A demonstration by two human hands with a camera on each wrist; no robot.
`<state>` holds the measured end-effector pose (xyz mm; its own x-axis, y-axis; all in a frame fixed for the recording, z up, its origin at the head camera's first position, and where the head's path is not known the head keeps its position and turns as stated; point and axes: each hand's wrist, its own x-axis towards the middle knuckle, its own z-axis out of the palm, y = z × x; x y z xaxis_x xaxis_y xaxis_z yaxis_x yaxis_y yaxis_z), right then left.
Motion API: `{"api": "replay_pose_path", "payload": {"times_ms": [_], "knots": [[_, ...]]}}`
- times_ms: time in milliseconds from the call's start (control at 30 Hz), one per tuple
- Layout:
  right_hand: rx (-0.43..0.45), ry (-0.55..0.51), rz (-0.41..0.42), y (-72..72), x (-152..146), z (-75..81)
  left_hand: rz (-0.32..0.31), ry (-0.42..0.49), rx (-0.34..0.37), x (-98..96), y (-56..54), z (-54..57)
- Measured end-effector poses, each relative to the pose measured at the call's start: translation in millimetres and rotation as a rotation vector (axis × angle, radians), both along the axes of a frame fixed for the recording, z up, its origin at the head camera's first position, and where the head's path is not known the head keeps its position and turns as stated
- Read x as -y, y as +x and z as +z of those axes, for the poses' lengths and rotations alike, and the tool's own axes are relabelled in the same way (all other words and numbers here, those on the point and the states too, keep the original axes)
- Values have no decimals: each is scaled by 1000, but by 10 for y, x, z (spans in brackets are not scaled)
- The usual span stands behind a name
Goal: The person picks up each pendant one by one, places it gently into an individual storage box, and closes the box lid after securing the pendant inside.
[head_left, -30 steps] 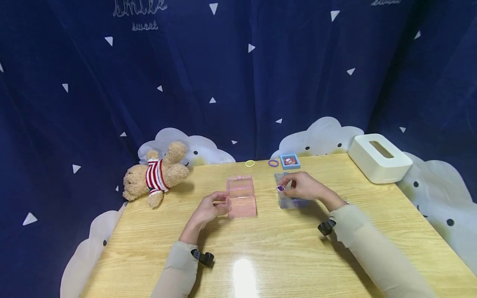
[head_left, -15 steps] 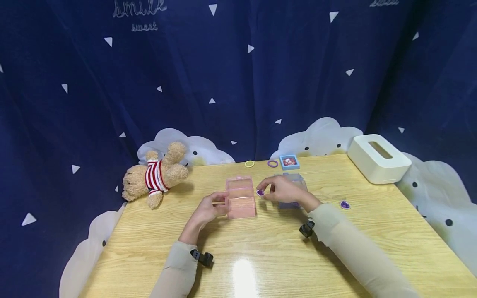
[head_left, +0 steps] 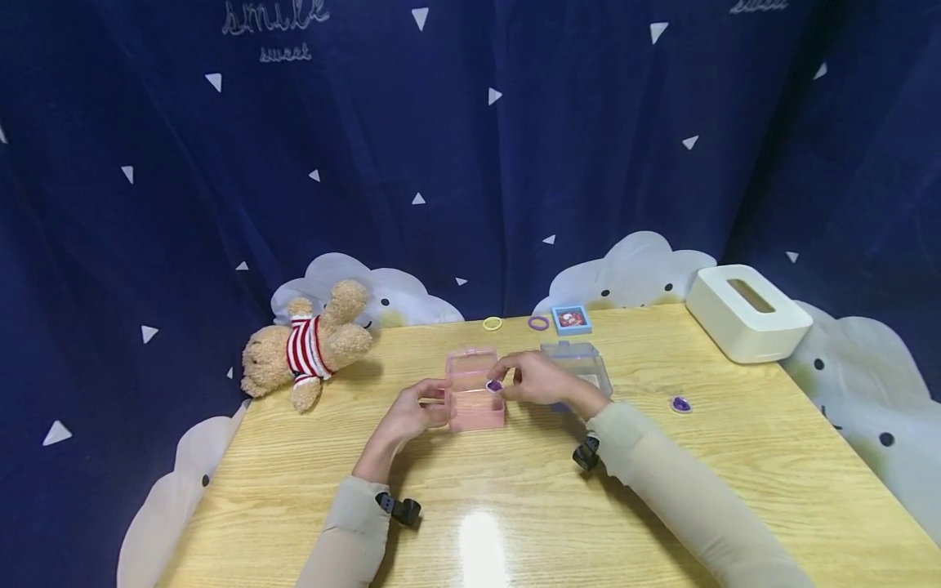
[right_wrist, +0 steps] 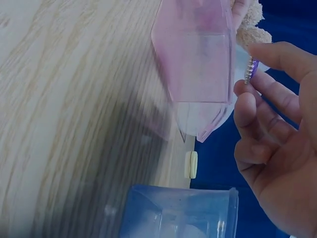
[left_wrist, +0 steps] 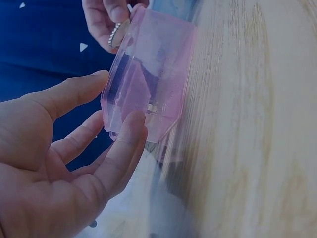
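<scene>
Head view, centre of the frame: a purple gem (head_left: 495, 385) is pinched between the thumb and fingertips of the right hand (head_left: 540, 380), over the right edge of the open pink box (head_left: 476, 412). Being small and held by its edge, it could slip if the pinch loosens early, catching the rim and dropping onto the worktop (head_left: 559, 506). The left hand (head_left: 410, 412) holds the box's left end lightly between thumb and fingers; a bump could slide it. Right of centre, the blue box (head_left: 576, 351) sits partly beneath the right hand, so a low wrist might knock it.
</scene>
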<state>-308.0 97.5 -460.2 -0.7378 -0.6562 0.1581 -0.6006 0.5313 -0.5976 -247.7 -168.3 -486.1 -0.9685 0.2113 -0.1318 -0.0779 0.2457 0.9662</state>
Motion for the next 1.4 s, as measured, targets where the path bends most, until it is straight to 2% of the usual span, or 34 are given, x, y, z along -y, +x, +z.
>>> {"api": "replay_pose_path", "payload": {"times_ms": [167,567,833,1000,1400], "knots": [[8,-4,29,-32,51,-30,7,-5,-2,7,-10,6],[-14,125,65,-82,193,-104,5,-5,3,15,-22,-10],[83,144,121,-51,259,-66,-3,6,4,13,-16,-26],[107,176,109,-56,284,-88,0,9,4,5,-12,-22],[76,210,107,-65,282,-77,4,21,21,-11,1,-6]]}}
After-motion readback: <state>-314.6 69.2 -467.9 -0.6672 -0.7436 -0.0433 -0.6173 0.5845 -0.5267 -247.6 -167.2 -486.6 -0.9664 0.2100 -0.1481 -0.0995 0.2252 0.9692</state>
